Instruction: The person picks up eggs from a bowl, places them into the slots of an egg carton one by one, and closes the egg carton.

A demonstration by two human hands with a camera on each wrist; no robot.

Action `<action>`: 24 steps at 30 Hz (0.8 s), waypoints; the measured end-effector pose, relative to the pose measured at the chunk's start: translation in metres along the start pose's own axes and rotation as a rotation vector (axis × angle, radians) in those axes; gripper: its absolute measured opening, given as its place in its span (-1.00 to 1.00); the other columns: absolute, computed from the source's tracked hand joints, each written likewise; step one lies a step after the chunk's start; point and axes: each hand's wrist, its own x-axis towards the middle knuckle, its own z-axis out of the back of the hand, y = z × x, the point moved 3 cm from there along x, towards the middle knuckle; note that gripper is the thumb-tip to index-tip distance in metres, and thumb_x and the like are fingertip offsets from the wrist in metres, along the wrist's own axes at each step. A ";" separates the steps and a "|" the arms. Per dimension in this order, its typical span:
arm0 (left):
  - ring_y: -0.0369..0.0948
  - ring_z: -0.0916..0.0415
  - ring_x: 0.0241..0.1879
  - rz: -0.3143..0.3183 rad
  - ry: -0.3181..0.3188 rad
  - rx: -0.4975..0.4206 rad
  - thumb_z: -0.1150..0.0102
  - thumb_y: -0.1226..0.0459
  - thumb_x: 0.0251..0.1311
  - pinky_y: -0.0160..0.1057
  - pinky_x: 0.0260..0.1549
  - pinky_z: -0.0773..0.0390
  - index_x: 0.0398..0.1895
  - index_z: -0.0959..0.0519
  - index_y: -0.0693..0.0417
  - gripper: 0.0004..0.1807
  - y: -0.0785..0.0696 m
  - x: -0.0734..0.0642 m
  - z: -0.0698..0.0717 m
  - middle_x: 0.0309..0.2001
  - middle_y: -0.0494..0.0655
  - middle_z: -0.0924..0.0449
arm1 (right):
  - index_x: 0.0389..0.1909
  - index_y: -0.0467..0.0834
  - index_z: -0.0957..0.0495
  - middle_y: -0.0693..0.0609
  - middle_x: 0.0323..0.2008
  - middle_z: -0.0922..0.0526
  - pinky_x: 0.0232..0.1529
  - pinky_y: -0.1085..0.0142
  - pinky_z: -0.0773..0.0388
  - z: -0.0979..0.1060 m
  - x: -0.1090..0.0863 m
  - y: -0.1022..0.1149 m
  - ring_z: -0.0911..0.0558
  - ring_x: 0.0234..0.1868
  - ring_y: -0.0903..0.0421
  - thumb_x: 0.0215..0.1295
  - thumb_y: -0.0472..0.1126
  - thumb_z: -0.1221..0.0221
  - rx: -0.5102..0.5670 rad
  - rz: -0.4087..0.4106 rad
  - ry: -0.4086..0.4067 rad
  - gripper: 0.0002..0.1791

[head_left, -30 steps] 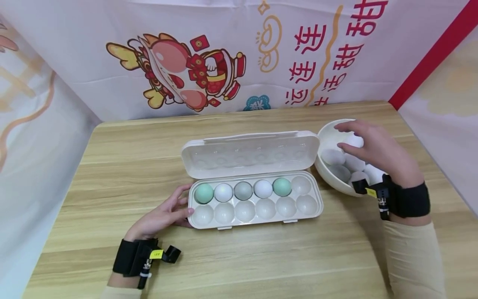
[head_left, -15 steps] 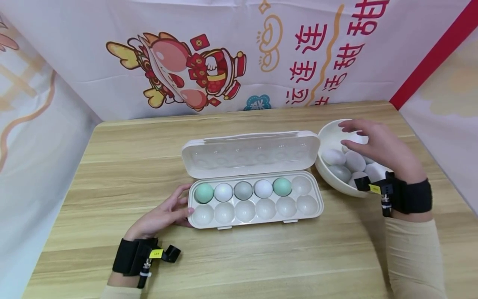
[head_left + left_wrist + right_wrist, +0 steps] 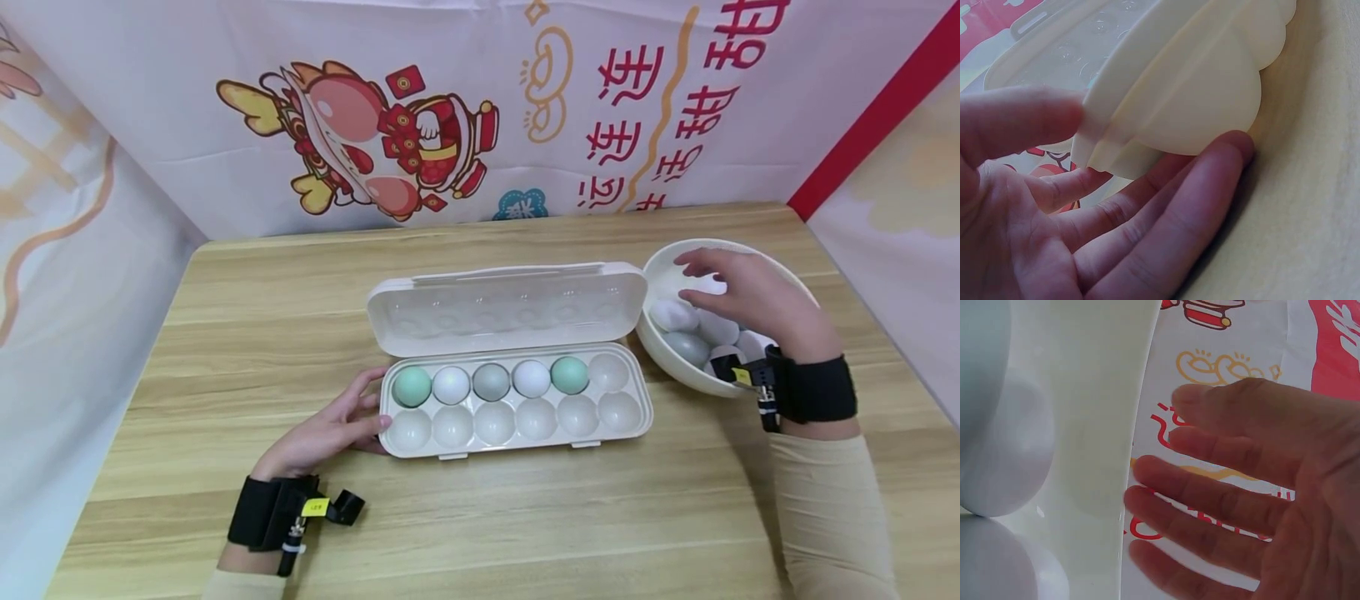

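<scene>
A white plastic egg carton [image 3: 517, 448] lies with its lid [image 3: 510, 312] folded back. Along its far row sit several eggs: a green egg [image 3: 412, 387] at the left, white ones, a grey egg [image 3: 491, 382], and another green egg [image 3: 570, 375]. The near row's cups are bare. My left hand [image 3: 337, 433] holds the carton's left end, thumb at the rim [image 3: 1100, 119] and fingers spread along its underside. Over the cream bowl [image 3: 663, 354] hovers my right hand [image 3: 757, 296], fingers parted with nothing between them. White and greyish eggs [image 3: 672, 316] fill the bowl, partly hidden under that hand.
Both objects lie on a wood-grain table [image 3: 285, 292]; the bowl stands right against the carton's lid corner. A printed cloth [image 3: 360, 142] with a cartoon figure hangs behind the table's back edge, and pale cloths flank both sides.
The right hand shifts slightly above the bowl, a little to the right and then back left, still holding nothing. The left hand stays at the carton's end. The head view drifts slightly.
</scene>
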 end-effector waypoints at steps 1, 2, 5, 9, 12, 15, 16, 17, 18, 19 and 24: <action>0.11 -0.48 -0.04 0.001 0.000 0.001 0.10 0.34 0.34 0.02 -0.15 -0.61 0.38 0.16 -0.05 -0.35 0.000 0.000 0.000 0.29 0.47 -0.06 | 0.09 -0.22 -0.40 -0.32 -0.07 -0.57 -0.08 -0.19 -0.47 -0.001 0.000 0.000 -0.49 -0.04 -0.21 0.12 -0.20 -0.24 -0.005 0.001 0.015 -0.50; 0.12 -0.48 -0.04 0.002 0.000 0.001 0.10 0.33 0.34 0.03 -0.15 -0.60 0.38 0.16 -0.05 -0.35 0.000 0.000 0.000 0.29 0.47 -0.06 | 0.09 -0.23 -0.39 -0.33 -0.07 -0.57 -0.08 -0.18 -0.48 -0.002 0.000 -0.001 -0.49 -0.04 -0.21 0.12 -0.20 -0.25 -0.006 -0.002 0.035 -0.49; 0.11 -0.48 -0.03 0.006 0.000 0.003 0.09 0.33 0.34 0.03 -0.14 -0.60 0.38 0.16 -0.06 -0.34 0.000 0.000 0.000 0.29 0.46 -0.06 | 0.13 -0.25 -0.36 -0.36 -0.05 -0.54 -0.09 -0.17 -0.49 -0.006 0.000 -0.003 -0.48 -0.03 -0.22 0.12 -0.17 -0.24 0.018 -0.046 0.126 -0.45; 0.10 -0.48 -0.03 0.013 -0.003 0.009 0.09 0.32 0.34 0.02 -0.14 -0.60 0.38 0.16 -0.06 -0.34 0.000 0.000 0.001 0.30 0.44 -0.06 | 0.18 -0.24 -0.32 -0.38 -0.01 -0.51 -0.10 -0.16 -0.50 -0.011 -0.001 -0.005 -0.46 -0.01 -0.24 0.14 -0.14 -0.23 0.054 -0.105 0.223 -0.41; 0.10 -0.48 -0.03 0.014 -0.003 0.012 0.09 0.32 0.34 0.02 -0.14 -0.60 0.38 0.16 -0.06 -0.34 0.000 0.000 0.001 0.30 0.44 -0.06 | 0.21 -0.22 -0.30 -0.38 0.00 -0.50 -0.11 -0.16 -0.52 -0.015 0.000 -0.005 -0.46 -0.02 -0.24 0.14 -0.13 -0.23 0.061 -0.122 0.256 -0.38; 0.10 -0.48 -0.03 0.010 -0.003 0.012 0.09 0.32 0.34 0.02 -0.14 -0.60 0.38 0.16 -0.06 -0.34 0.000 -0.001 0.001 0.30 0.44 -0.06 | 0.24 -0.20 -0.28 -0.38 0.02 -0.48 -0.11 -0.15 -0.53 -0.019 0.000 -0.003 -0.48 -0.06 -0.21 0.15 -0.14 -0.22 0.065 -0.132 0.287 -0.37; 0.11 -0.47 -0.02 0.010 -0.003 0.011 0.09 0.32 0.34 0.02 -0.14 -0.60 0.38 0.16 -0.06 -0.34 0.000 -0.001 0.001 0.30 0.44 -0.06 | 0.25 -0.20 -0.27 -0.39 0.02 -0.48 -0.11 -0.15 -0.53 -0.020 0.000 -0.002 -0.48 -0.08 -0.20 0.16 -0.15 -0.21 0.060 -0.130 0.295 -0.37; 0.11 -0.47 -0.02 0.009 -0.003 0.011 0.10 0.32 0.34 0.02 -0.13 -0.60 0.38 0.16 -0.06 -0.34 0.001 -0.001 0.002 0.30 0.44 -0.06 | 0.26 -0.20 -0.26 -0.39 0.03 -0.47 -0.10 -0.15 -0.53 -0.022 0.000 -0.001 -0.48 -0.09 -0.19 0.16 -0.15 -0.21 0.054 -0.127 0.302 -0.36; 0.11 -0.47 -0.02 0.007 -0.002 0.011 0.10 0.32 0.34 0.02 -0.13 -0.60 0.38 0.16 -0.07 -0.34 0.001 -0.001 0.002 0.30 0.44 -0.05 | 0.26 -0.21 -0.25 -0.40 0.02 -0.48 -0.10 -0.15 -0.53 -0.023 -0.001 0.001 -0.49 -0.10 -0.19 0.16 -0.16 -0.21 0.042 -0.117 0.308 -0.35; 0.11 -0.47 -0.02 0.007 -0.002 0.011 0.10 0.32 0.35 0.02 -0.13 -0.60 0.38 0.16 -0.07 -0.34 0.001 -0.001 0.002 0.31 0.44 -0.05 | 0.27 -0.21 -0.24 -0.40 0.03 -0.48 -0.10 -0.15 -0.53 -0.024 0.000 0.002 -0.50 -0.12 -0.18 0.16 -0.17 -0.20 0.033 -0.105 0.313 -0.35; 0.12 -0.47 -0.02 0.008 -0.003 0.018 0.10 0.32 0.35 0.01 -0.14 -0.60 0.39 0.15 -0.08 -0.35 0.000 -0.001 0.002 0.31 0.43 -0.06 | 0.28 -0.24 -0.21 -0.41 0.03 -0.49 -0.07 -0.15 -0.52 -0.027 0.001 0.008 -0.51 -0.18 -0.12 0.18 -0.19 -0.18 -0.037 -0.054 0.317 -0.35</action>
